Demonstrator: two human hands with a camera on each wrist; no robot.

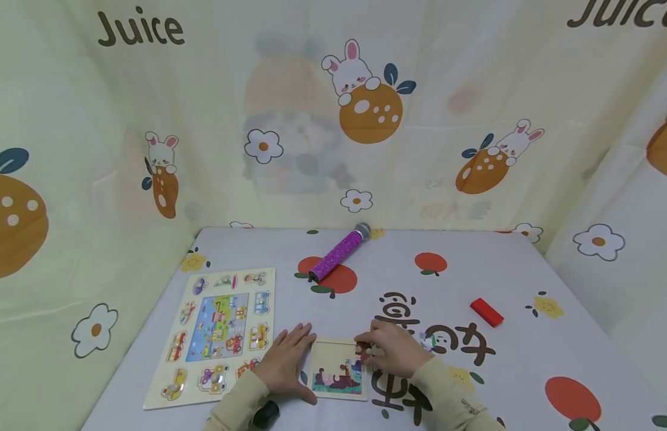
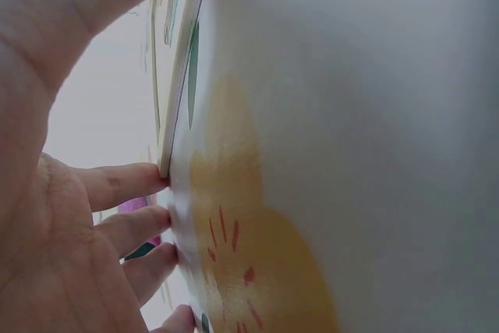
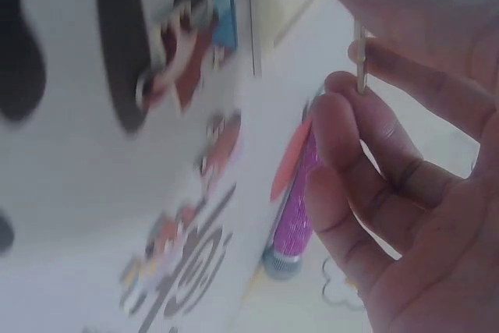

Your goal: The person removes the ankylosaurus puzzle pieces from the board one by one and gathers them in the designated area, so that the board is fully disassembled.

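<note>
A small wooden jigsaw tray [image 1: 336, 349] lies in front of me, its lower part filled with colourful pieces and its upper part bare. My left hand [image 1: 287, 366] is spread along the tray's left side; in the left wrist view, straight fingers touch the tray edge [image 2: 181, 76]. At the tray's upper right, my right hand [image 1: 396, 349] pinches a puzzle piece [image 1: 361, 352] between thumb and fingers. The right wrist view shows that piece [image 3: 360, 56] edge-on, so its picture is hidden there. Loose puzzle pieces [image 3: 222, 148] lie on the table to the tray's right.
A larger vehicle puzzle board [image 1: 174, 323] lies at the left. Behind the tray is a purple glittery microphone [image 1: 337, 256]. A red block [image 1: 487, 312] sits at the right, and a dark object [image 1: 266, 414] is by the left sleeve. Printed cloth covers table and walls.
</note>
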